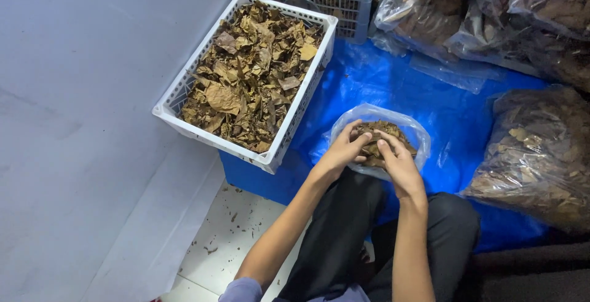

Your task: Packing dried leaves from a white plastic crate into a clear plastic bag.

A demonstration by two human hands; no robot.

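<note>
- Far left of frame: pale wall, tiled floor w/ a few leaf crumbs at bottom; nothing to handle there
- Upper centre-left: white slatted crate full of dry brown leaves, just beside the hands; a 2nd crate behind it at top
- Centre: left hand on near-left rim of clear plastic bag, fingers curled together onto the leaf wad inside
- Right hand touching same wad, fingertips bent down, pressing
- Tip, my read: press evenly w/ both hands, keep bag mouth open, go gentle, leaves look brittle
- Right of frame: filled bags on blue tarp, more at upper right
</note>
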